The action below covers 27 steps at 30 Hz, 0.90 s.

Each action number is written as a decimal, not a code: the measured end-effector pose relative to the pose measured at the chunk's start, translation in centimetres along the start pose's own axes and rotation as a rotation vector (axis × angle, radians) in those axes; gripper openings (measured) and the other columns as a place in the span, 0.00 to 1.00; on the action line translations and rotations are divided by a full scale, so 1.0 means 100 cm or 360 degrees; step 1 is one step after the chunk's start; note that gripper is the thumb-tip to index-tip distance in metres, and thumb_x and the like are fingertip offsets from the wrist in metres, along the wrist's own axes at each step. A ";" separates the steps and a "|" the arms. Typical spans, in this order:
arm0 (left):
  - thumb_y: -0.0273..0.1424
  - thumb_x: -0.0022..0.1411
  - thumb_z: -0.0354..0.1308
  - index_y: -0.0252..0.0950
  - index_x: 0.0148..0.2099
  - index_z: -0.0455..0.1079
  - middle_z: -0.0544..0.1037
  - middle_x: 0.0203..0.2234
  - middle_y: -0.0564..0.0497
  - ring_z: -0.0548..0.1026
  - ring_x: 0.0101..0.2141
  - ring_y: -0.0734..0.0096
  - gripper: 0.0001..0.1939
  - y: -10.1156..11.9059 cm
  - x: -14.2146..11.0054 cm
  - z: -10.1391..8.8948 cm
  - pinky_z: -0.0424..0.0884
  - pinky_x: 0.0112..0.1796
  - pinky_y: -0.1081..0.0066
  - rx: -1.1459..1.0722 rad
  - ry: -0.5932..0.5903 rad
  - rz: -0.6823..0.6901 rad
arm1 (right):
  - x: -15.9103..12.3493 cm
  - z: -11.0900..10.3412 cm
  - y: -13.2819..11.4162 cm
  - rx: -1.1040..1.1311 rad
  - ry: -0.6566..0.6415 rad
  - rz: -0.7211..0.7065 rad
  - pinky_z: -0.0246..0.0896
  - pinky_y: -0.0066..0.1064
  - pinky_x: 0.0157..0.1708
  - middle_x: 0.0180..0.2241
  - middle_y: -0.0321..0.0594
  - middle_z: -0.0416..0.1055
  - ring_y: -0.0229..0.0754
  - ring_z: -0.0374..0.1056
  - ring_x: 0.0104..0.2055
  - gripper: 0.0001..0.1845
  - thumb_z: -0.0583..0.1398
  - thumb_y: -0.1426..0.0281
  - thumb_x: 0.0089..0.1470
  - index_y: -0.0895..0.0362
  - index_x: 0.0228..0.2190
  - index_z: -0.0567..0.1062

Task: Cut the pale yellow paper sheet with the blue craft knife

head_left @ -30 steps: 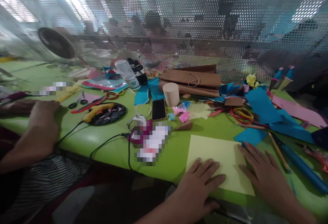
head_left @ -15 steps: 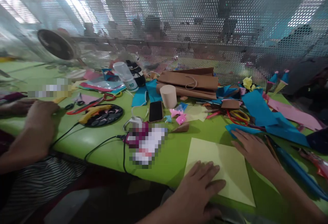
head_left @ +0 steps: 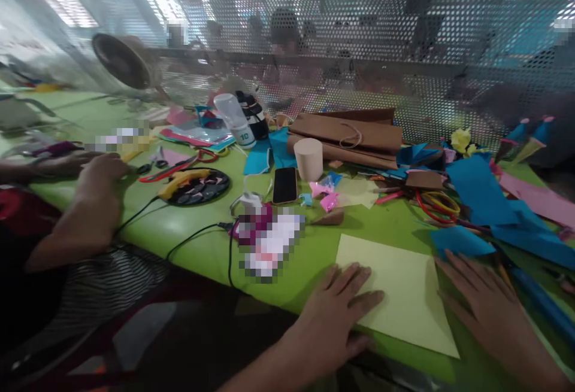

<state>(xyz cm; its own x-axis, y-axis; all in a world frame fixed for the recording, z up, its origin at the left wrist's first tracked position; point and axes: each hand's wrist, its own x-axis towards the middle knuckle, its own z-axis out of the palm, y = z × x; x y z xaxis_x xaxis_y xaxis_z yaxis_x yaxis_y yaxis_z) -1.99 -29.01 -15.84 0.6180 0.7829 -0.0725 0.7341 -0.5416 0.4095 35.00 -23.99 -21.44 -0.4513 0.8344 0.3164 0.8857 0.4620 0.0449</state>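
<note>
A pale yellow sheet (head_left: 404, 284) of paper lies flat by the near edge of a green desk (head_left: 318, 248). The person's left hand (head_left: 335, 305) rests on its left side, fingers spread, gripping nothing. The right hand (head_left: 483, 290), also spread and gripping nothing, is at its right edge, fingertips by a blue paper piece (head_left: 462, 241). The sheet looks light, thin, likely to slide and crease easily; its uncovered far-left corner seems best for a gentle pinch.

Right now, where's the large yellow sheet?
The sheet lies lower right in the head view on the table, partly under the left hand, with the right hand at its right edge and a blue scrap by its far right corner.
</note>
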 end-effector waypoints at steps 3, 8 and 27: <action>0.40 0.66 0.65 0.51 0.75 0.54 0.49 0.76 0.47 0.50 0.73 0.46 0.40 0.004 -0.002 -0.006 0.55 0.68 0.40 0.0061 -0.0062 -0.0103 | -0.005 -0.010 0.003 0.0082 -0.0081 0.0071 0.60 0.58 0.64 0.70 0.40 0.63 0.57 0.64 0.67 0.32 0.52 0.53 0.67 0.44 0.68 0.62; 0.34 0.66 0.64 0.53 0.75 0.53 0.50 0.75 0.48 0.50 0.73 0.46 0.40 0.001 -0.005 -0.005 0.57 0.67 0.41 0.0166 0.0043 -0.0079 | -0.005 -0.026 0.007 0.0033 -0.0041 0.0212 0.64 0.55 0.60 0.61 0.46 0.73 0.57 0.70 0.61 0.28 0.53 0.58 0.68 0.46 0.67 0.64; 0.36 0.62 0.67 0.56 0.76 0.50 0.47 0.76 0.47 0.52 0.73 0.41 0.46 -0.012 0.006 0.027 0.54 0.67 0.39 0.0220 0.0117 0.0085 | 0.052 -0.033 0.000 -0.0075 -0.0142 0.0127 0.75 0.45 0.43 0.45 0.46 0.84 0.53 0.81 0.44 0.17 0.56 0.72 0.63 0.53 0.46 0.83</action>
<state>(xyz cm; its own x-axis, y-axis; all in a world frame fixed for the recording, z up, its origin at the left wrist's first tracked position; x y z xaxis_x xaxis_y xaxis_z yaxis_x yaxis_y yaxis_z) -1.73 -28.72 -18.82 0.6387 0.7693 0.0147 0.7355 -0.6161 0.2819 33.05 -20.63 -16.64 -0.3852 0.8924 0.2350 0.9224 0.3801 0.0683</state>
